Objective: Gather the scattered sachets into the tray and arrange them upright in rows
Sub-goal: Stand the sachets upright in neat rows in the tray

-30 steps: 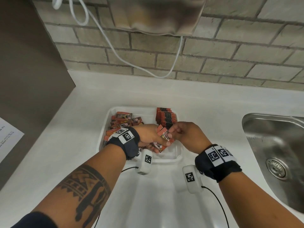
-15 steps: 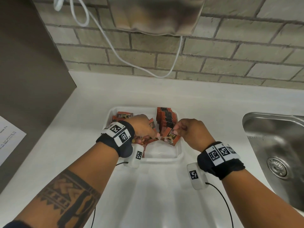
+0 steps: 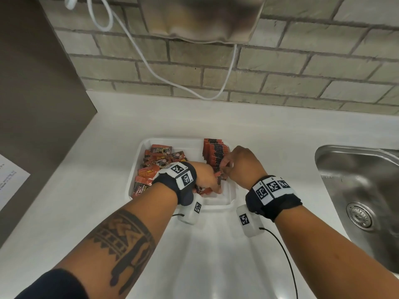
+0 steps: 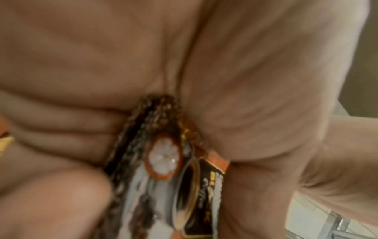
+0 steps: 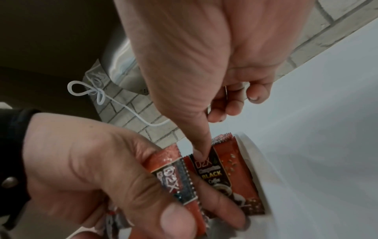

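A white tray [image 3: 138, 169] sits on the white counter. Loose orange-and-black sachets [image 3: 155, 156] lie flat in its left half. An upright row of sachets [image 3: 214, 151] stands along its right side. My left hand [image 3: 213, 188] is low in the tray's front part and grips a bundle of sachets [image 5: 174, 176], which the left wrist view shows clamped between palm and fingers [image 4: 163, 161]. My right hand [image 3: 225, 167] is at the near end of the row. One straight digit presses the front sachet [image 5: 225, 174] against the row, and its other fingers are curled and hold nothing.
A steel sink [image 3: 356, 190] is set into the counter at the right. A brick wall with a hanging white cable [image 3: 151, 67] and a metal unit [image 3: 200, 16] rises behind. A brown panel and a paper sheet [image 3: 10, 180] are at the left.
My right hand took a sachet from the left hand's bundle, carried it to the near end of the upright row and stood it there. My left hand sank lower into the tray.
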`<action>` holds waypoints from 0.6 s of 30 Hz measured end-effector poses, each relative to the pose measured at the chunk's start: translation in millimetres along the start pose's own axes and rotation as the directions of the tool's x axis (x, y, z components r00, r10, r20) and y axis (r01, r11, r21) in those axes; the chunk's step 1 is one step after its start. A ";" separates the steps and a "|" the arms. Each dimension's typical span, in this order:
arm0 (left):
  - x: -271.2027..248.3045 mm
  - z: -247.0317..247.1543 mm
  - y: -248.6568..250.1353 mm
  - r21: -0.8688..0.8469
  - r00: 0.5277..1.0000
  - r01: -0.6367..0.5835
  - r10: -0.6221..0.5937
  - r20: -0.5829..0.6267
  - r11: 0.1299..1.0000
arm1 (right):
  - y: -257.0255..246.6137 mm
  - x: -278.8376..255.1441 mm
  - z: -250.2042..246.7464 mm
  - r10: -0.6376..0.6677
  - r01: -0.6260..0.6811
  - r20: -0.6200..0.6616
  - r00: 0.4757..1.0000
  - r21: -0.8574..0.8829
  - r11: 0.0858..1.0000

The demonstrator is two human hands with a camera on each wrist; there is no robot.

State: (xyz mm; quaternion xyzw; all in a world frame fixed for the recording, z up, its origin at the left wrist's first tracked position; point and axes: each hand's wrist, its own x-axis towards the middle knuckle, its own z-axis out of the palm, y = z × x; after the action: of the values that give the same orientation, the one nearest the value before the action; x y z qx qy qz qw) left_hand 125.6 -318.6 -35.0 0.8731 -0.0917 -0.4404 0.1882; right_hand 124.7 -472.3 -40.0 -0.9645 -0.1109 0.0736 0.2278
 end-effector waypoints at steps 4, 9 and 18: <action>5.3 -1.7 -0.7 -0.006 1.000 0.009 -0.009 0.011 1.000 | 0.4 3.5 1.4 0.016 -0.015 0.025 1.000 -0.032 0.999; 9.5 0.3 -2.2 -0.038 0.999 0.011 -0.010 0.032 0.999 | 3.4 5.1 1.4 0.022 -0.021 0.034 0.999 -0.030 0.999; 10.5 2.7 -3.6 -0.077 0.999 0.022 -0.020 0.035 0.997 | 2.1 -0.1 -2.3 -0.005 0.005 0.011 1.000 0.010 1.000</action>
State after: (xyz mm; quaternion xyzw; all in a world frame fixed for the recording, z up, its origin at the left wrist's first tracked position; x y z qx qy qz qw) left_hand 129.6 -319.4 -45.7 0.8584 -0.0686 -0.4603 0.2157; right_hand 125.4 -475.1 -38.8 -0.9627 -0.1144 0.0790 0.2321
